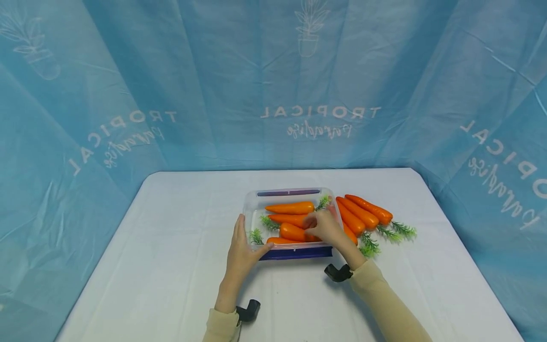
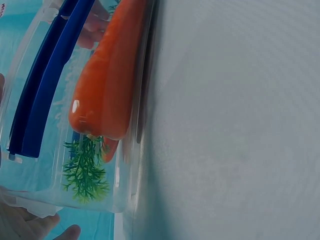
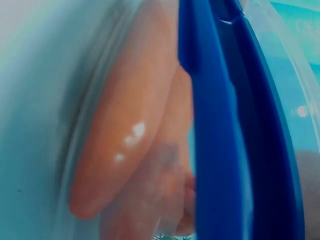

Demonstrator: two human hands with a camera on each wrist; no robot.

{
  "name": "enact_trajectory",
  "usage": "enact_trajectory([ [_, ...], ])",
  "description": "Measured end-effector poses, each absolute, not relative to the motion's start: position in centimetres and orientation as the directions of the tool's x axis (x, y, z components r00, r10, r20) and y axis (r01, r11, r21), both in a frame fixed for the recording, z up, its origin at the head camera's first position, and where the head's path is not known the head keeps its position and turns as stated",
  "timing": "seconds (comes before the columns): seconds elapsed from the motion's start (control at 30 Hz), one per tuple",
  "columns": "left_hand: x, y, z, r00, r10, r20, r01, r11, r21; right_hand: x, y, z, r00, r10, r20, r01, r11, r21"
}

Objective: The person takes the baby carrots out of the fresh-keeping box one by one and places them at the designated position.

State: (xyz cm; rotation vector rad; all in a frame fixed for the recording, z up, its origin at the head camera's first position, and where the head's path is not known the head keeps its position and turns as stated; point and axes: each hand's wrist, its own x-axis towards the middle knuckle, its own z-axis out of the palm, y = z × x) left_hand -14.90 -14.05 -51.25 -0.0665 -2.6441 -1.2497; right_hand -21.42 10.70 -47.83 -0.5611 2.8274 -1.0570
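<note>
A clear plastic food container (image 1: 247, 209) with blue clip flaps (image 1: 295, 253) stands on the table, several orange toy carrots (image 1: 289, 208) lying inside. My left hand (image 1: 240, 249) holds its near left corner, thumb at the front rim and fingers along the left side. Over the inside right part, my right hand (image 1: 326, 228) has bent fingers and thumb at a carrot (image 1: 292, 232), pinching its narrow end, partly hidden by the hand. Through the container wall, the left wrist view shows a carrot (image 2: 105, 80) with green leaves (image 2: 85, 172); the right wrist view shows another carrot (image 3: 120, 130).
To the container's right lie more carrots (image 1: 368, 206) in a fan, leafy tops (image 1: 401, 230) toward the right and front. A white cloth (image 1: 179, 266) covers the table. Blue printed curtains (image 1: 222, 85) hang behind and at both sides.
</note>
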Motion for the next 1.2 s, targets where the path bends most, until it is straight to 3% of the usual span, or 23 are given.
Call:
enact_trajectory([
  [0.23, -14.91, -13.99, -51.27, -0.974, -0.051, 0.219, 0.137, 0.64, 0.756, -21.43, 10.53, -47.97, -0.965, -0.226, 0.134, -0.261, 0.776, -0.574],
  [0.63, -14.98, -13.95, -51.17, -0.973, -0.048, 0.227, 0.147, 0.629, 0.764, -21.78, 10.43, -48.03, -0.97, -0.238, -0.052, -0.166, 0.802, -0.573],
  [0.9, -14.98, -13.94, -51.19, -0.975, -0.052, 0.216, 0.136, 0.628, 0.766, -21.69, 10.53, -48.16, -0.951, -0.299, -0.078, -0.158, 0.688, -0.708],
  [1.13, -14.96, -13.89, -51.12, -0.979, -0.052, 0.199, 0.124, 0.623, 0.773, -21.55, 10.52, -47.84, -0.973, -0.231, -0.003, -0.189, 0.803, -0.565],
  [1.2, -14.96, -13.88, -51.13, -0.978, -0.052, 0.201, 0.125, 0.625, 0.771, -21.52, 10.52, -47.86, -0.972, -0.233, 0.015, -0.2, 0.795, -0.572],
])
